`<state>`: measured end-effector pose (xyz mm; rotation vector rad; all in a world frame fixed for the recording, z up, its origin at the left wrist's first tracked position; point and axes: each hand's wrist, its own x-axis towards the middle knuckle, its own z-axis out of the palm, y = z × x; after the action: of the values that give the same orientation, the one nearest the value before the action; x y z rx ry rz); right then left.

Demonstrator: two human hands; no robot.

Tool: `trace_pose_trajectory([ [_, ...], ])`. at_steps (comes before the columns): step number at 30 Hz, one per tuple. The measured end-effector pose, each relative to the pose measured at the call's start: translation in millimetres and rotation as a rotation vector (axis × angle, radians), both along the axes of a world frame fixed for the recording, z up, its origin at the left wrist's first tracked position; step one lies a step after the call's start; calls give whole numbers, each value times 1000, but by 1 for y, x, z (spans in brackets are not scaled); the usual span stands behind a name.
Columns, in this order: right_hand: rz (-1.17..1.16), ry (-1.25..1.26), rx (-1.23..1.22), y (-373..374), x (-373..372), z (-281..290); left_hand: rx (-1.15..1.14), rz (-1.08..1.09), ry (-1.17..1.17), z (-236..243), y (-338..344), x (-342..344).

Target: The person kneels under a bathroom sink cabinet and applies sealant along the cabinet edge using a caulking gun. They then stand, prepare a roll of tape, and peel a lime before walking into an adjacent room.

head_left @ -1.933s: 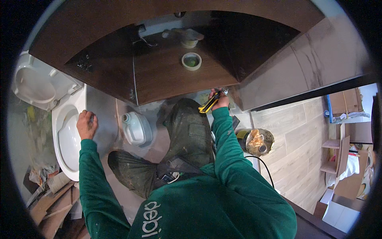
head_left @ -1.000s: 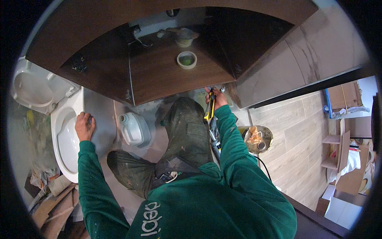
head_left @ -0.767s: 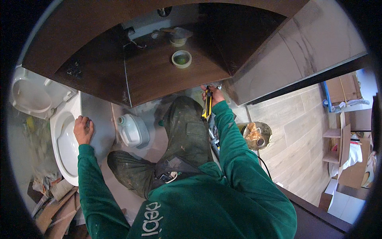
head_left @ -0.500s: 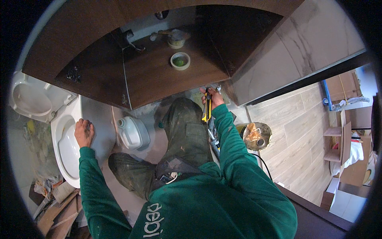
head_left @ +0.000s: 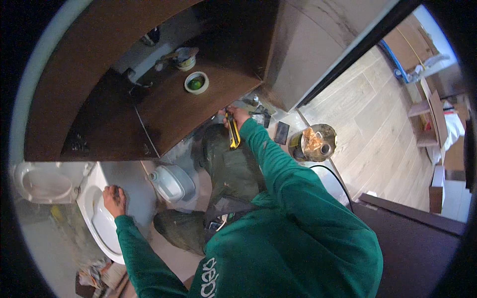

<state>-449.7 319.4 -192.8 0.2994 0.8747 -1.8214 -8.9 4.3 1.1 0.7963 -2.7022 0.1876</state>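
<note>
My right hand [head_left: 238, 116] is closed around a yellow and black utility knife [head_left: 233, 132], whose yellow end points back toward my knee. It is just below the front edge of the dark brown cabinet [head_left: 208, 107]. At the left, my left hand [head_left: 115, 200] curls its fingers over the rim of the white toilet [head_left: 91, 203]. Between toilet and knees stands a pale plastic jug [head_left: 174, 184]. Inside the cabinet sit a white round tub with green inside [head_left: 197, 83] and a second tub [head_left: 186, 59] with a tool laid across it.
To the right stands a dirty metal can [head_left: 325, 141] with an orange-brown cloth [head_left: 312, 140] on top. A dark flat piece [head_left: 281, 133] lies beside it on the floor. Beyond are wood-look floor tiles [head_left: 372, 99] and a shelf unit [head_left: 426, 119]. Scrap boards lie at lower left.
My view has turned, so the cabinet and toilet appear tilted. The knife stays in my right hand near the cabinet's edge, and my left hand stays on the toilet rim.
</note>
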Motion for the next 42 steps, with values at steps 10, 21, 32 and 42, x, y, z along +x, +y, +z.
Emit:
trace_pose_trajectory([
  [10, -86, 93, 64, 40, -17, 3, -21, 43, -60, -2, -2, 3],
  [21, 106, -35, 36, -13, 21, 0, 54, 10, 23, 4, 4, 0],
  [32, 12, 37, 61, 22, -2, 3, -29, 26, 57, -3, 1, 0],
  [42, 151, -29, -1, -21, 34, -4, 53, 13, 51, 1, 2, 0],
])
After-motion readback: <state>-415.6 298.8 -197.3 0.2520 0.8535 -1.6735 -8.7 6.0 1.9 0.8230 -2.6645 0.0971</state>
